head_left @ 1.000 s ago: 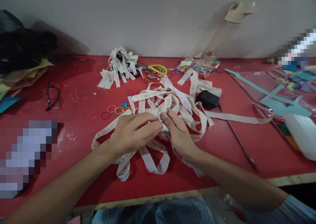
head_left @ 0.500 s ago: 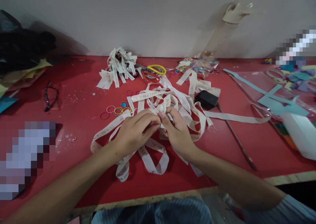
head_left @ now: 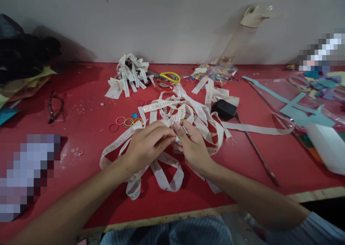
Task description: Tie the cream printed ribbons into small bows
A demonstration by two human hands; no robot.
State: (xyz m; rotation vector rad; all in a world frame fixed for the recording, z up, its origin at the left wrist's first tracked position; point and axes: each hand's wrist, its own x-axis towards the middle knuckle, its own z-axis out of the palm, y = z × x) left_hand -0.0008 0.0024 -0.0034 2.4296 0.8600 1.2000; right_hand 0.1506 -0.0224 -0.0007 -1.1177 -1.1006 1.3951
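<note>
My left hand (head_left: 148,142) and my right hand (head_left: 194,142) meet over a loose heap of printed white ribbon (head_left: 169,173). Fingers of both hands are closed in a pinch on a bunched part of the ribbon. The fingertips hide how it is folded or knotted there. Ribbon loops spread around and below the hands, with gold lettering on some stretches. Left of the heap lie several small coloured elastic bands (head_left: 120,121). Beyond it, scissors with yellow and red handles (head_left: 170,77) rest beside a bunch of knotted ribbon pieces (head_left: 132,72).
A black block (head_left: 225,109) sits on ribbon to the right, near a thin rod (head_left: 258,155). Farther right are a white block (head_left: 327,148) and pale blue strips (head_left: 296,104). Glasses (head_left: 55,108) lie left, below a black bag (head_left: 27,50). The red table (head_left: 88,144) meets a wall.
Both hands keep their pinch on the ribbon, with only slight finger movement. The whole view has shifted a little; the other things stay in place.
</note>
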